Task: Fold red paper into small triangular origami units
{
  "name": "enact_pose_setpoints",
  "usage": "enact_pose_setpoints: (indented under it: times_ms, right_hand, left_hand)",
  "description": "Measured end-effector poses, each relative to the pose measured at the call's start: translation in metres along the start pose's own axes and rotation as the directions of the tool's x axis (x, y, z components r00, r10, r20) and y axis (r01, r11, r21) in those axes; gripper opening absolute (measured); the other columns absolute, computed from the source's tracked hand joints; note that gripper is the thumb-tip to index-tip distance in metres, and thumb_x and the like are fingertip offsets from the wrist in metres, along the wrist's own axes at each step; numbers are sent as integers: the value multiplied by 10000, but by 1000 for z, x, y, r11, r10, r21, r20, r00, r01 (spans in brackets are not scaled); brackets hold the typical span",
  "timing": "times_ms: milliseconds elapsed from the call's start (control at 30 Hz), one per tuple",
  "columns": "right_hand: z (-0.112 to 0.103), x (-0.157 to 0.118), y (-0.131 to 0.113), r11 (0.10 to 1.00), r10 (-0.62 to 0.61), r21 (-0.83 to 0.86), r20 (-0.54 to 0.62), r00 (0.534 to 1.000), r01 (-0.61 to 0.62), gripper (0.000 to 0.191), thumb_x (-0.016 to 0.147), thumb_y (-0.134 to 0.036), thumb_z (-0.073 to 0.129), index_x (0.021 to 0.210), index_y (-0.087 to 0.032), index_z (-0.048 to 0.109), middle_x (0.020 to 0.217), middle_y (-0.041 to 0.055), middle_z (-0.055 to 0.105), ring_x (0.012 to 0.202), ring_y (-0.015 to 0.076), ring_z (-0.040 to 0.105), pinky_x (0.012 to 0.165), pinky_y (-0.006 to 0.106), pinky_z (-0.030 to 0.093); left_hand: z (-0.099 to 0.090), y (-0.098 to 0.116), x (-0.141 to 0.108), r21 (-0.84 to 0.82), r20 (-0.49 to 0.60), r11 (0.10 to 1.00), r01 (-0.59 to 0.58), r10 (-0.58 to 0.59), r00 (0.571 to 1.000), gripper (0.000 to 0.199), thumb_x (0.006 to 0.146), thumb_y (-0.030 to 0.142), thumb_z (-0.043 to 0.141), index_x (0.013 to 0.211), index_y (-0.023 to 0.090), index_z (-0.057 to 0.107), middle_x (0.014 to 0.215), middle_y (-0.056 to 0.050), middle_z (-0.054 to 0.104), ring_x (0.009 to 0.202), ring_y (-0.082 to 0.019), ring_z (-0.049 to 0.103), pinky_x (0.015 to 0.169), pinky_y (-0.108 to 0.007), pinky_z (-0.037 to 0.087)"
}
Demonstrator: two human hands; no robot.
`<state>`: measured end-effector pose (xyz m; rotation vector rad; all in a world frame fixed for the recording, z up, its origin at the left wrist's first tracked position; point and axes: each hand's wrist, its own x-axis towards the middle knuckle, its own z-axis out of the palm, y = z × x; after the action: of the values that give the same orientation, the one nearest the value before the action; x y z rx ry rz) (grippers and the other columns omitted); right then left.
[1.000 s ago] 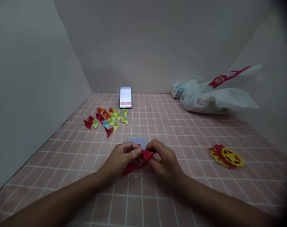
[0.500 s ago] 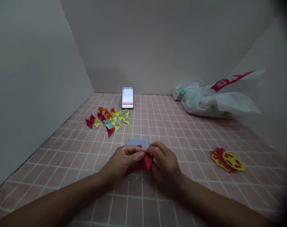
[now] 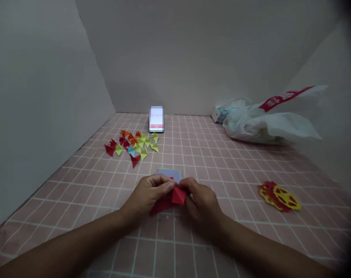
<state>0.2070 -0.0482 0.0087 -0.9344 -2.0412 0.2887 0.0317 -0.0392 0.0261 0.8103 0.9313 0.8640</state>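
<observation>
A piece of red origami paper [image 3: 179, 196], partly folded, is held between both hands just above the table. My left hand [image 3: 146, 195] pinches its upper left part between thumb and fingers. On the other side, the fingers of my right hand [image 3: 202, 199] are closed on its right edge. One red flap points down toward me, and another part sticks out below the left hand. Behind the hands lies a stack of paper sheets [image 3: 170, 173], lilac on top with a green edge showing. My fingers cover part of the red paper.
Several small folded paper cranes [image 3: 138, 144] in red, orange, yellow and blue lie at the back left. A phone [image 3: 156, 119] stands near the back wall. To the right are a white plastic bag [image 3: 262, 123], a tissue box [image 3: 218, 114] and red and yellow cut-out pieces [image 3: 281, 197].
The red paper has turned slightly between my fingers, so its front flap looks wider and shorter. My right hand has shifted a little. Both hands keep their hold.
</observation>
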Motion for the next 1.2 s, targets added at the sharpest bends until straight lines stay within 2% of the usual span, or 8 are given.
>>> enact_pose_setpoints:
  times_ms: [200, 467, 667, 833, 967, 1067, 1200]
  right_hand:
    - [0, 1, -1, 992, -88, -101, -53, 995, 82, 128, 955, -132, 445, 898, -232, 501, 656, 11, 652, 564, 162, 602, 565, 276, 443]
    - [0, 3, -2, 997, -69, -25, -44, 997, 68, 125, 959, -131, 447, 911, -230, 505, 678, 13, 667, 576, 150, 616, 553, 252, 432]
    - [-3, -1, 2, 993, 61, -97, 3, 998, -60, 168, 905, -104, 437, 808, -215, 519, 619, 8, 636, 512, 142, 572, 524, 259, 383]
    - [-4, -1, 5, 994, 111, -19, 56, 992, -110, 177, 900, -119, 448, 773, -206, 535, 608, -5, 615, 505, 120, 538, 523, 245, 365]
    - [-4, 2, 4, 981, 152, 101, 108, 982, -163, 176, 903, -113, 445, 820, -209, 566, 652, -9, 623, 548, 122, 549, 548, 247, 384]
    - [-6, 5, 3, 933, 229, 250, 146, 962, -260, 145, 909, -137, 480, 852, -205, 595, 666, -22, 607, 554, 115, 528, 549, 245, 388]
    - [-9, 7, 1, 808, 380, 397, 213, 900, -435, 144, 933, -202, 507, 825, -197, 602, 634, -36, 555, 536, 106, 472, 536, 241, 377]
  left_hand:
    - [0, 0, -2, 48, 36, 998, 31, -33, 999, 268, 712, 349, 824, 723, 133, 666, 707, -10, 651, 633, -95, 560, 634, -230, 414]
    - [-3, 0, 0, 129, 44, 991, -18, 13, 999, 295, 701, 394, 809, 692, 145, 650, 665, 2, 614, 606, -101, 519, 602, -240, 392]
    - [-1, 4, -1, 130, 38, 991, -11, 7, 999, 285, 709, 375, 801, 669, 149, 631, 657, 6, 603, 595, -96, 506, 582, -231, 379]
    - [0, 7, -3, 134, 27, 991, 0, -4, 1000, 302, 695, 386, 806, 671, 149, 621, 640, 14, 579, 584, -93, 491, 567, -222, 370]
    - [-1, 10, -3, 172, 18, 985, -6, 3, 1000, 287, 709, 385, 782, 672, 151, 620, 640, 14, 583, 576, -94, 488, 545, -222, 347]
    - [-1, 12, -2, 212, 2, 976, -39, 39, 999, 282, 707, 387, 766, 665, 150, 619, 641, 15, 584, 578, -96, 482, 545, -223, 343]
    - [-1, 15, -2, 280, -26, 952, -122, 135, 991, 276, 735, 386, 733, 668, 153, 601, 639, 29, 563, 574, -90, 462, 553, -221, 347]
